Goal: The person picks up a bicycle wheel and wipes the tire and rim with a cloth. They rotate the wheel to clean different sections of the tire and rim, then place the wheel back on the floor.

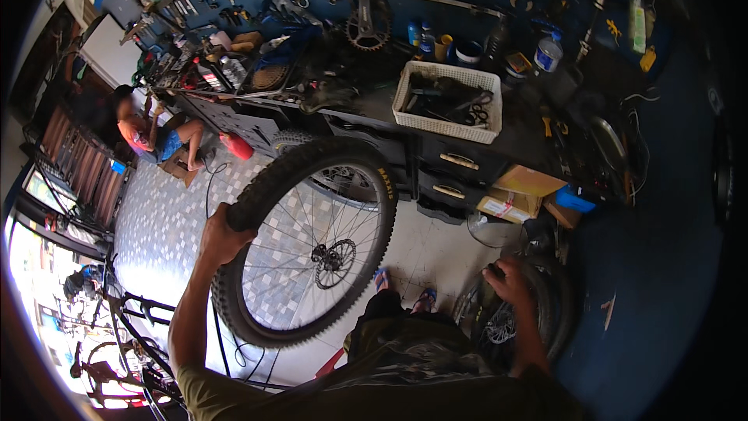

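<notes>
Holding a bicycle wheel (320, 254) with the left hand (227, 234), closed around the tyre (387, 210) at its upper left side. Facing the disc (343, 267) toward the camera, in front of the body and just left of the feet (427, 300). Cannot tell whether touching the floor (421, 245) or hanging clear of it.

Standing at a slant and seen as an oval, with the long axis from lower left to upper right, toward the workbench (431, 175). Extending to the right of the left hand, into the space between both hands. Nearer by far to the left hand, in direct contact there; well apart from the right hand (510, 282), with only the far side of the tyre turned that way.

Curling the fingers of the right hand inward, lower and off to the right, near black tyres (557, 304) and a third wheel (501, 323). Showing something small and dark at the fingertips; cannot tell whether held, or how tightly closed.

Behind the upper edge of the tyre, a second wheel (287, 139) close to the workbench. On top, a white basket (446, 126) of tools; to the right, beside the drawers, a cardboard box (510, 206).
</notes>
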A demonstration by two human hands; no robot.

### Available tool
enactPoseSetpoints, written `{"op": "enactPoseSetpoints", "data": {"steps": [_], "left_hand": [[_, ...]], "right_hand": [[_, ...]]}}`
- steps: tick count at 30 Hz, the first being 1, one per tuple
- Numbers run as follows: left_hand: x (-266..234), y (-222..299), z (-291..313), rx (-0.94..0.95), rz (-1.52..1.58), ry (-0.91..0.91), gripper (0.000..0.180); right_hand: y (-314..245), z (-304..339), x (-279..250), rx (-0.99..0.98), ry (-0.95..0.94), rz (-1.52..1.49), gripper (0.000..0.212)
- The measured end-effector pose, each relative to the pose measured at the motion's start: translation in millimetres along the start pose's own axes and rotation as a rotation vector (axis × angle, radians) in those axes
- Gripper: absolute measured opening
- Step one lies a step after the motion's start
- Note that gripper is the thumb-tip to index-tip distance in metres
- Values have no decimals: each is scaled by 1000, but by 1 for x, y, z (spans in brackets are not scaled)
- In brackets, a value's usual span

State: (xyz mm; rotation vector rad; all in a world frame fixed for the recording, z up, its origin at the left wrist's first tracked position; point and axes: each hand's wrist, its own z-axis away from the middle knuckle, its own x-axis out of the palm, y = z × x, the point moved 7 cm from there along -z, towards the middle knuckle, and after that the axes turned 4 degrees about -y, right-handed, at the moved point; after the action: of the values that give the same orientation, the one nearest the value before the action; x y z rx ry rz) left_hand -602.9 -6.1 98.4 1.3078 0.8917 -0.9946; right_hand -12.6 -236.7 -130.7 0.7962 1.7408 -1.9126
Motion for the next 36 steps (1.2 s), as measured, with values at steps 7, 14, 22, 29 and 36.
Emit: {"op": "enactPoseSetpoints", "data": {"steps": [7,14,22,29,36], "left_hand": [[-93,20,90,-39,316,217,52],[-185,81,131,94,381,412,55],[-247,44,127,45,403,757,67],[-211,6,88,23,598,888,50],[-202,-10,86,-35,551,796,50]], "right_hand": [[-8,-49,57,17,-182,-734,17],[-88,-115,71,-142,-332,-1275,13],[-113,-119,96,-21,-388,-1421,19],[-130,-116,91,13,-513,-1335,31],[-170,-175,117,125,-302,-1149,20]]}}
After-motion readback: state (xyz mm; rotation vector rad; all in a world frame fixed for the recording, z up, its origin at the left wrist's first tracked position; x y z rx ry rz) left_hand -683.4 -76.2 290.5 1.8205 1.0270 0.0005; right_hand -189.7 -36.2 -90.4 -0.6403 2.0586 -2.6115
